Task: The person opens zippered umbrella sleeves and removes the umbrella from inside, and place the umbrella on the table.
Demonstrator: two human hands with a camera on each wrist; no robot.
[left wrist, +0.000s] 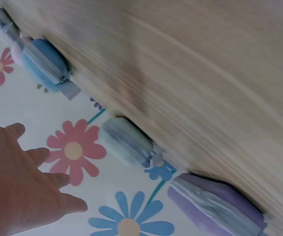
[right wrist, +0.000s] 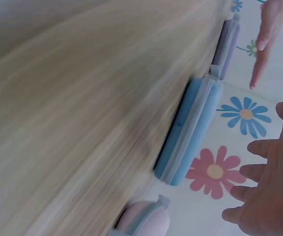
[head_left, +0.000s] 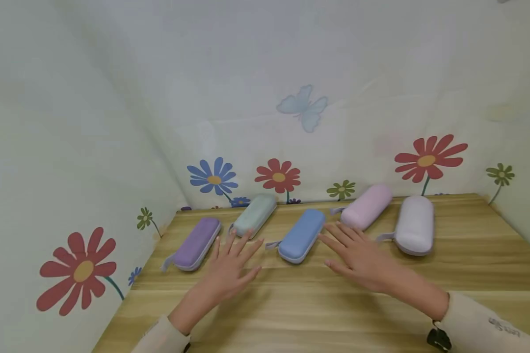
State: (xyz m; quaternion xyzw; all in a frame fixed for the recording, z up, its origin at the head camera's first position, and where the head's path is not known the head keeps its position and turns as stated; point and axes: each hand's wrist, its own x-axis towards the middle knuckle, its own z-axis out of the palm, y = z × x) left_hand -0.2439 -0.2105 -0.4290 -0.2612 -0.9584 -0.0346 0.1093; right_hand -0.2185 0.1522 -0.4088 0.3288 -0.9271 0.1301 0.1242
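Cream long sleeves (head_left: 486,318) with small dark lettering on the right one lie nearest, a black object (head_left: 438,339) under the right wrist. Both hands are spread, fingers straight and holding nothing, over a bench (head_left: 291,314) with a yellowish wood-grain top. At the middle lies a blue, rounded oblong case (head_left: 301,236) with a pale zip band and a strap towards 9 o'clock, its length running from 1 to 7 o'clock. From it, the left hand (head_left: 229,269) is at 8 o'clock and the right hand (head_left: 362,257) between 3 and 4. A purple oblong case (head_left: 197,243) sits at 9 o'clock, a pale mint one (head_left: 254,214) at 10, a pink one (head_left: 366,207) at 2 and a whitish-lilac one (head_left: 415,224) at 3, all well apart from the blue case. Fingertips overlap the mint and pink cases from above; contact is hard to judge, though both wrist views suggest a gap. Behind hangs a white sheet (head_left: 357,59) printed with flowers, its blue butterfly (head_left: 304,109) at 12 o'clock.
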